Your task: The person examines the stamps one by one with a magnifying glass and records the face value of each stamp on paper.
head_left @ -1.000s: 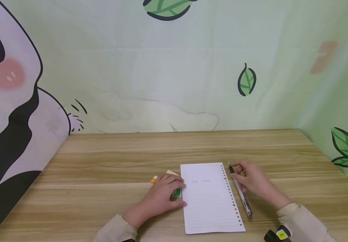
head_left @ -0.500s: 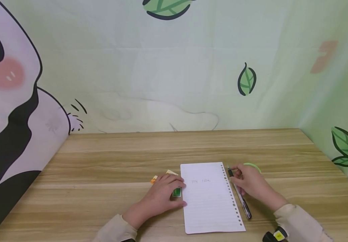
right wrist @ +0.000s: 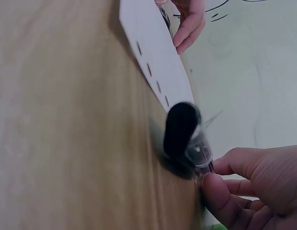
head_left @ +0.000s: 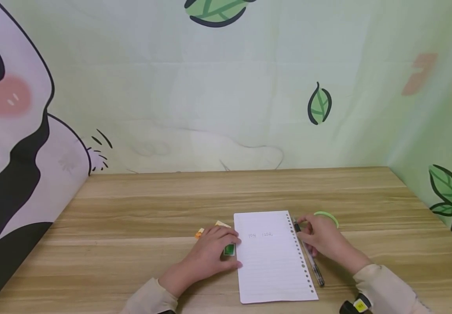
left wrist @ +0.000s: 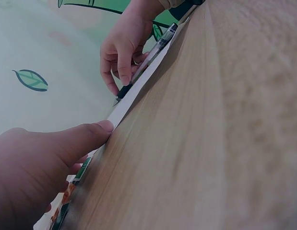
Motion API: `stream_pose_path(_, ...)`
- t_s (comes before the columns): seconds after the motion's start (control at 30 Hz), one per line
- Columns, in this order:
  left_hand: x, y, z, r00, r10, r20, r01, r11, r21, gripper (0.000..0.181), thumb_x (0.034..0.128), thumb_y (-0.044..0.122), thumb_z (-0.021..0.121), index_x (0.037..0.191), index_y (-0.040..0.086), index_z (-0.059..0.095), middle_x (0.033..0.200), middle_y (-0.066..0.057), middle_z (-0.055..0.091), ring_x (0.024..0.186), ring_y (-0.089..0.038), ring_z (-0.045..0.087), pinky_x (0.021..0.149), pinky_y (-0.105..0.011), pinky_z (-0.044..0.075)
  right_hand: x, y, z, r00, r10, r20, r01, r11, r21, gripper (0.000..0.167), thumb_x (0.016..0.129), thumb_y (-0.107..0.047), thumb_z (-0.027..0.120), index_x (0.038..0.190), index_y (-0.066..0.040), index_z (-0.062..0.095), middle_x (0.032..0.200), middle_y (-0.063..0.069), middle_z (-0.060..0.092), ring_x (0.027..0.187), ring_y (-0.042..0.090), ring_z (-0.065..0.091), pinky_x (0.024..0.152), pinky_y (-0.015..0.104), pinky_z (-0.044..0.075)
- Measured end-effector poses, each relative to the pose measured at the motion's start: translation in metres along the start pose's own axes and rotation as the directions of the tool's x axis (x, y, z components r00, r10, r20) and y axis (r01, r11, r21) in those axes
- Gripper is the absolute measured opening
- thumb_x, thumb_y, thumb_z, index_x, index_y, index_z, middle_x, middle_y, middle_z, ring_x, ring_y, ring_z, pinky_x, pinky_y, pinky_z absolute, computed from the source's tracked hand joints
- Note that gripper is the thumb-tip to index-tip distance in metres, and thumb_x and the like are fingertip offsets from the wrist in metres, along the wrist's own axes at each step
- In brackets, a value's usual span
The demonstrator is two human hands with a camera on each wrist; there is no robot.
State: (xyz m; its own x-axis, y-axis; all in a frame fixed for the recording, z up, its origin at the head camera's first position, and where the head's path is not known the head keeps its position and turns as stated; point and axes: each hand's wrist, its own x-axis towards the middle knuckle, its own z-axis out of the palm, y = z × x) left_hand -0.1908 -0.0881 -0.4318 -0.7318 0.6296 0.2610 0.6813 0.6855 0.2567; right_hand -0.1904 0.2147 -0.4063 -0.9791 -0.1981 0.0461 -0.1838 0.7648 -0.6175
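A white lined sheet (head_left: 275,266) with punched holes down its right side and a handwritten line near its top lies on the table. Fingertips of my left hand (head_left: 210,250) rest at its left edge, the hand partly covering small cards (head_left: 229,249) with green and orange parts. Along the right edge of the sheet, my right hand (head_left: 326,237) pinches a clear pen (head_left: 315,266) near its dark grip, thumb against fingers. In the right wrist view the pen's black end (right wrist: 182,127) looms close to the camera.
A light green ring-like object (head_left: 330,216) lies just behind my right hand, partly hidden by it. The wooden table (head_left: 151,196) meets a printed cloth wall (head_left: 210,87) with leaves and a panda at the back and sides.
My right hand has moved slightly left with the pen, closer to the sheet's edge. The green ring, hidden at first, has come into view behind it. My left hand has stayed put.
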Motion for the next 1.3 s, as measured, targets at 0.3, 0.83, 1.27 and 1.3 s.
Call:
stream_pose_path(0.3,0.000,0.000,-0.002,1.000,0.010,-0.005,-0.010,1.000,-0.002,0.043,0.0774,0.043,0.075,0.110,0.016,0.067,0.121,0.002,0.063,0.119,-0.017,0.054,0.106,-0.042,0.038,-0.003,-0.004,-0.006,0.998,0.052,0.024,-0.052,0.999,0.010,0.037,0.087,-0.007,0.065,0.121,0.004,0.055,0.068,0.004,0.055,0.041,0.011,0.053,0.039,0.024,0.045)
stream_pose_path(0.83,0.001,-0.016,-0.014,0.994,0.000,-0.108,-0.008,0.998,-0.069,0.043,0.0759,0.035,0.079,0.110,0.012,0.067,0.120,-0.003,0.065,0.116,-0.024,0.057,0.102,-0.045,0.042,-0.014,-0.006,-0.051,0.999,0.046,-0.013,-0.046,0.997,-0.061,0.038,0.092,-0.020,0.060,0.123,0.002,0.055,0.083,0.006,0.060,0.062,0.015,0.051,0.049,0.025,0.041)
stream_pose_path(1.27,-0.002,-0.032,-0.022,0.994,-0.091,-0.066,0.081,0.986,-0.145,0.035,0.0750,0.028,0.081,0.104,0.014,0.069,0.117,-0.003,0.065,0.114,-0.027,0.055,0.101,-0.047,0.043,-0.025,0.015,-0.070,0.997,0.016,-0.073,-0.030,0.979,-0.200,0.025,0.088,-0.017,0.066,0.104,0.002,0.060,0.078,0.004,0.059,0.066,0.013,0.048,0.054,0.025,0.038)
stream_pose_path(1.3,-0.003,-0.034,-0.022,0.992,-0.107,-0.062,0.096,0.982,-0.162,0.034,0.0749,0.028,0.081,0.104,0.014,0.069,0.118,-0.003,0.065,0.115,-0.028,0.055,0.100,-0.047,0.044,-0.026,0.017,-0.071,0.997,0.021,-0.071,-0.035,0.977,-0.211,0.025,0.088,-0.017,0.066,0.102,0.002,0.060,0.078,0.004,0.059,0.066,0.013,0.049,0.054,0.025,0.039)
